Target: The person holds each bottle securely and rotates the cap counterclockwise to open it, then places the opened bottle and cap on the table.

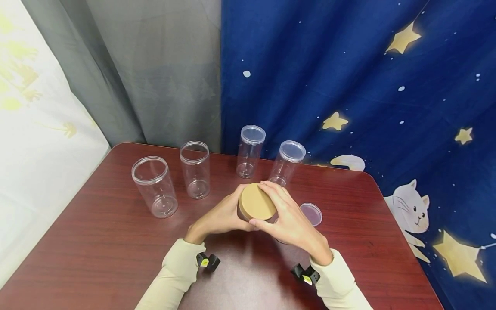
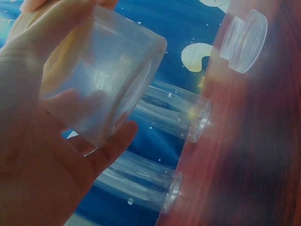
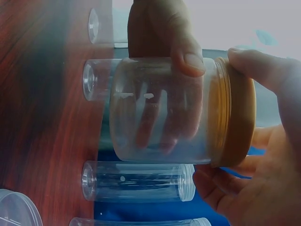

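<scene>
A short, wide clear plastic jar [image 3: 141, 113] with a tan screw lid [image 1: 257, 201] is held above the table between both hands. My left hand [image 1: 224, 215] grips the jar's clear body, its thumb and fingers wrapped around the side. On the lid, my right hand [image 1: 290, 215] has its thumb and fingers curled around the rim, as the right wrist view shows. The jar lies roughly sideways in both wrist views, and its inside looks empty. Seen from the head, the hands and lid hide most of the jar's body.
Two uncapped clear jars [image 1: 155, 187] [image 1: 195, 170] stand at the left. Behind the hands stand two taller jars [image 1: 249, 150] [image 1: 286, 161] with clear lids. Clear loose lids [image 1: 311, 214] [image 2: 247, 42] lie on the reddish table [image 1: 97, 241] by the right hand. Curtains [image 1: 310, 64] hang behind.
</scene>
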Available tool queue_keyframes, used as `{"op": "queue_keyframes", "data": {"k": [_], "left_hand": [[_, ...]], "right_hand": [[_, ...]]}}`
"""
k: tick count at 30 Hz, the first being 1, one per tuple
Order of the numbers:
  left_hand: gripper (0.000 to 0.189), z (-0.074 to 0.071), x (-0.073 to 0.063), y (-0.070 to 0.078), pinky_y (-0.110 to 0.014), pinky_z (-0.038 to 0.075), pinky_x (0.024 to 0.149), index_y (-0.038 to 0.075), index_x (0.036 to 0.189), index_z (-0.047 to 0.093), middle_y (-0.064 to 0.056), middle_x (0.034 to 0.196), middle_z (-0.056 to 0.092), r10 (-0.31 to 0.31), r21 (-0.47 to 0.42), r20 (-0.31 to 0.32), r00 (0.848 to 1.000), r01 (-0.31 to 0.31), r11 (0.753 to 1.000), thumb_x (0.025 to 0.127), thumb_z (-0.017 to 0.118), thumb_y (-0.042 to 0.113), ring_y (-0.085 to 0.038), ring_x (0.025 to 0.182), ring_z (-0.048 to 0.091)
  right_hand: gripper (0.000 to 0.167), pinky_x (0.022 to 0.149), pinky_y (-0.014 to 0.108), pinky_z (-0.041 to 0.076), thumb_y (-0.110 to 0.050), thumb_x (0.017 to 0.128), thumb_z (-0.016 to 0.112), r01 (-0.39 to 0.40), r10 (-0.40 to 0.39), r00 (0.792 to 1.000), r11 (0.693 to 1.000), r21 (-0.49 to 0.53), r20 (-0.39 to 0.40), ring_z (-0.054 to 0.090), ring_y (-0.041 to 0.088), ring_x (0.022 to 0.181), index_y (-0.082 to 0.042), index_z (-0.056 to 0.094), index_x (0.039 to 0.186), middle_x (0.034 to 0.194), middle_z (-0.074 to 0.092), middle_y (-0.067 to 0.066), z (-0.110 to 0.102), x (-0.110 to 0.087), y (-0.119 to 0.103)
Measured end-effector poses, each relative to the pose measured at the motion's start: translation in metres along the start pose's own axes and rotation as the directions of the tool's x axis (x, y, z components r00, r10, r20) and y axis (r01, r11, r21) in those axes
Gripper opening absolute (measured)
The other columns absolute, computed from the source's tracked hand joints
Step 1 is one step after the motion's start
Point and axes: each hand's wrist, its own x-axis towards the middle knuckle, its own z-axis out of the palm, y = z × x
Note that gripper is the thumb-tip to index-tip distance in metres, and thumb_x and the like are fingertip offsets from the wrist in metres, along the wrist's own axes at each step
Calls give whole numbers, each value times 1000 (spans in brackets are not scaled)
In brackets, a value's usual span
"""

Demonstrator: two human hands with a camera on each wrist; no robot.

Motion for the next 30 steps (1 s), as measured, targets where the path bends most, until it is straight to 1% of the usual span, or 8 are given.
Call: {"op": "queue_keyframes", "data": {"k": [1, 4, 7, 8, 13, 21, 24, 30], "left_hand": [[91, -1, -1, 5, -36, 47, 99, 21, 141, 39, 3, 125, 60, -6, -8, 2, 1000, 6, 1000, 66, 91, 28, -11, 110, 58], [91, -1, -1, 5, -36, 47, 100, 22, 140, 39, 4, 125, 59, -6, -16, 9, 1000, 6, 1000, 66, 92, 28, -10, 111, 57], [92, -1, 0, 5, -36, 47, 100, 23, 141, 39, 5, 126, 59, -8, -5, 11, 1000, 8, 1000, 66, 91, 29, -9, 112, 57], [92, 0, 0, -1, -35, 47, 100, 25, 141, 39, 8, 125, 58, -2, 6, 9, 1000, 2, 1000, 66, 91, 32, -7, 111, 57], [93, 1, 0, -1, -35, 47, 100, 24, 142, 38, 6, 126, 59, -1, 19, -13, 1000, 1, 1000, 66, 91, 31, -8, 112, 57], [96, 2, 1, -1, -36, 48, 99, 23, 143, 38, 3, 129, 58, -24, 11, -66, 998, 25, 1000, 65, 93, 33, -11, 111, 58], [94, 2, 1, -1, -36, 48, 99, 22, 142, 39, 2, 128, 59, -33, 10, -72, 997, 34, 999, 66, 93, 30, -11, 110, 58], [92, 2, 1, -1, -36, 48, 99, 22, 142, 39, 2, 128, 59, -38, 14, -59, 998, 39, 999, 67, 92, 27, -11, 111, 57]], "right_hand": [[83, 109, 46, 41, -46, 79, 80, 2, -2, 1000, 1000, 5, 3, 40, 21, 139, -17, 43, 148, 151, 43, 3, 0, 0, 0], [83, 110, 46, 40, -44, 79, 80, 14, -14, 1000, 1000, 22, 13, 39, 21, 140, -17, 42, 148, 151, 43, 4, -1, 0, 1], [82, 110, 46, 40, -42, 80, 80, 27, -29, 999, 999, 42, 25, 38, 20, 141, -17, 42, 149, 152, 42, 3, -3, -1, 2], [82, 110, 46, 40, -42, 81, 80, 29, -30, 999, 998, 49, 30, 37, 20, 141, -17, 41, 149, 152, 41, 3, -3, -1, 2], [86, 111, 47, 39, -46, 81, 79, -8, 6, 999, 999, 40, 42, 35, 20, 144, -18, 37, 151, 157, 35, 0, -3, 0, 1], [90, 107, 46, 43, -59, 78, 76, -142, 135, 988, 985, -93, -77, 45, 24, 135, -13, 42, 148, 147, 47, 6, 3, -1, -7], [89, 104, 44, 46, -60, 77, 76, -157, 148, 984, 982, -103, -97, 49, 24, 131, -12, 45, 145, 143, 51, 6, 5, 0, -9], [86, 102, 42, 47, -56, 76, 79, -146, 138, 986, 985, -87, -96, 52, 22, 126, -12, 47, 143, 139, 53, 6, 6, 1, -11]]}}
